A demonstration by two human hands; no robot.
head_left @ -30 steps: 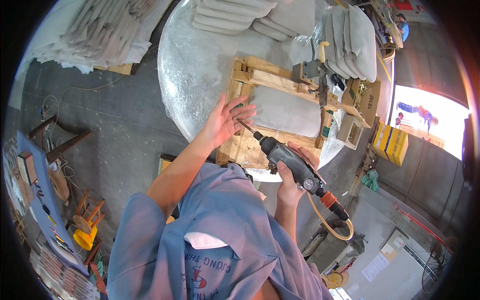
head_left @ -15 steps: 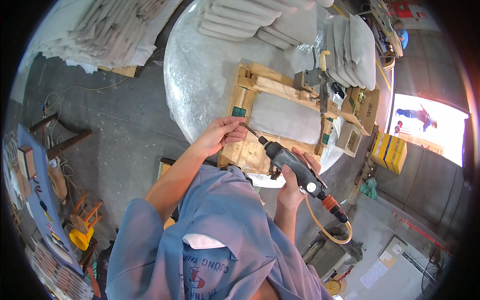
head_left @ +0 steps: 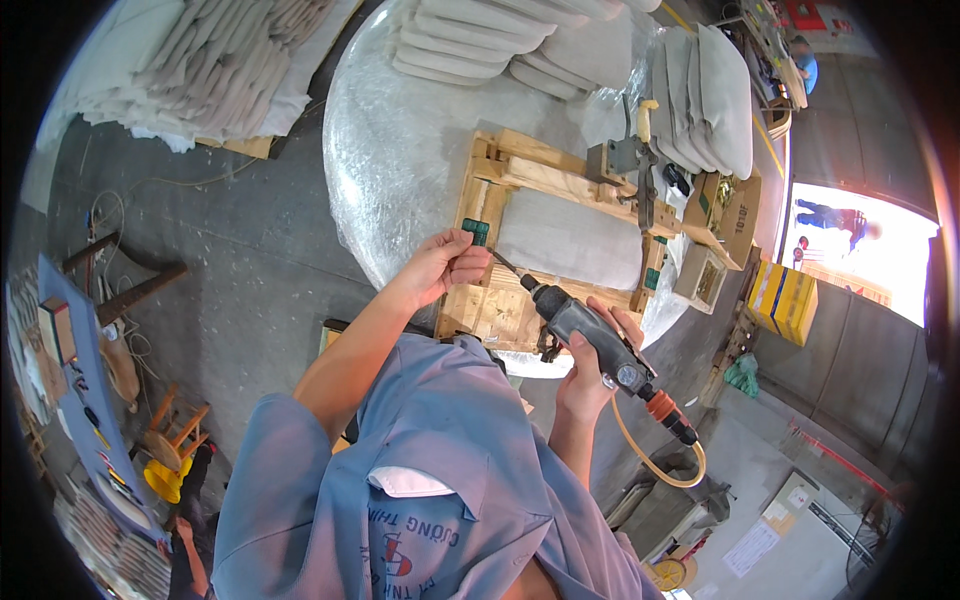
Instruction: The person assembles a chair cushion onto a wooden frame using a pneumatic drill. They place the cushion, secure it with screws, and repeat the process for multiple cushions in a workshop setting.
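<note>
My right hand [head_left: 585, 383] is wrapped round a black air screwdriver [head_left: 590, 335], which has an orange fitting and a yellowish hose at its rear. Its long thin bit slants up to the left and ends at the fingers of my left hand [head_left: 446, 268]. Those fingers are pinched together; anything small between them is hidden. Beneath both hands lies a wooden frame jig [head_left: 555, 172] with green pieces [head_left: 475, 232] on its sides. A flat light-grey padded panel [head_left: 570, 240] rests inside the frame.
The jig stands on a round, plastic-wrapped table [head_left: 375, 130]. Grey pads [head_left: 470, 40] are stacked at its far side. A clamp [head_left: 625, 160], a cardboard box [head_left: 722, 215] and a small open box [head_left: 702, 278] sit at the right. A person's arm [head_left: 192, 555] shows at lower left.
My left hand has shifted slightly up and left, its fingers still by the bit's tip. The screwdriver has barely moved. Another person's arm has come into view at lower left.
</note>
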